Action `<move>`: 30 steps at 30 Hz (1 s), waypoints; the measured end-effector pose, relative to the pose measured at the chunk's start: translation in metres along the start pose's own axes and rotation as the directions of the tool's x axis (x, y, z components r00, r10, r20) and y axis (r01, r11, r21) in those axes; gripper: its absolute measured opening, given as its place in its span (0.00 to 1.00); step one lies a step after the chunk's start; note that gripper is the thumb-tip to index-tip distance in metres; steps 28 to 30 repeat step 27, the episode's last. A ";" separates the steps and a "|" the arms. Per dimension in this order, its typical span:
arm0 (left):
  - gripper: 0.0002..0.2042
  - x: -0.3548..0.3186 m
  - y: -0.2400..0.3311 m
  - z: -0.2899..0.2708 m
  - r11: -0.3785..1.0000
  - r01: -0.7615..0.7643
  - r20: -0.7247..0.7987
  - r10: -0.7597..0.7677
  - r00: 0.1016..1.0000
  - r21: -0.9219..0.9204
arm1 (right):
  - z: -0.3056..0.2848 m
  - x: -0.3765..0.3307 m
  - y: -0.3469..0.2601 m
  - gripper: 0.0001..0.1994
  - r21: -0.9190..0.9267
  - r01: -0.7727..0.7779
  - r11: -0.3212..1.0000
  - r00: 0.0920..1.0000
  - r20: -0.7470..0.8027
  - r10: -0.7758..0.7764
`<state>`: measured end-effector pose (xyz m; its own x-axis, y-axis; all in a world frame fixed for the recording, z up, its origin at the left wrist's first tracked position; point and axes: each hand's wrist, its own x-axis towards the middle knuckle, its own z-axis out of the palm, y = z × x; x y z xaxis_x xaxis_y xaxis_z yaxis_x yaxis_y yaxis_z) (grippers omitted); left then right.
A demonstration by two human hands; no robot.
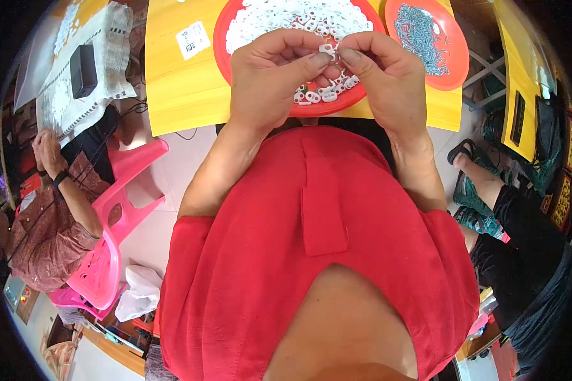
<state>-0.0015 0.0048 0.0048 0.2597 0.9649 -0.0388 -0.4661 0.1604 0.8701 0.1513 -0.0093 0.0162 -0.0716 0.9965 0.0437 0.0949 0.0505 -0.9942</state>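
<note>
Yellow table [184, 89] carries a red tray [222, 38] of white plastic clips at 12 o'clock. Left hand [270, 76] and right hand [388, 76] both pinch one white clip [328, 49] above the tray; keep fingertip grip firm, work over the tray to catch drops

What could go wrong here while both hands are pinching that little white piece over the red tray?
The small white piece is pinched only between the fingertips of the left hand and right hand, so it may slip and vanish among the like pieces in the red tray. That tray juts past the yellow table edge, toward the lap; a nudge from a wrist could tip it. The second tray of small grey metal parts sits close by, so the parts might get mixed.
</note>
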 end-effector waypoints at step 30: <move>0.07 -0.003 -0.002 0.001 0.999 0.011 0.010 -0.011 1.000 0.052 | 0.000 0.000 0.004 0.05 0.129 -0.035 0.991 0.999 -0.009 0.036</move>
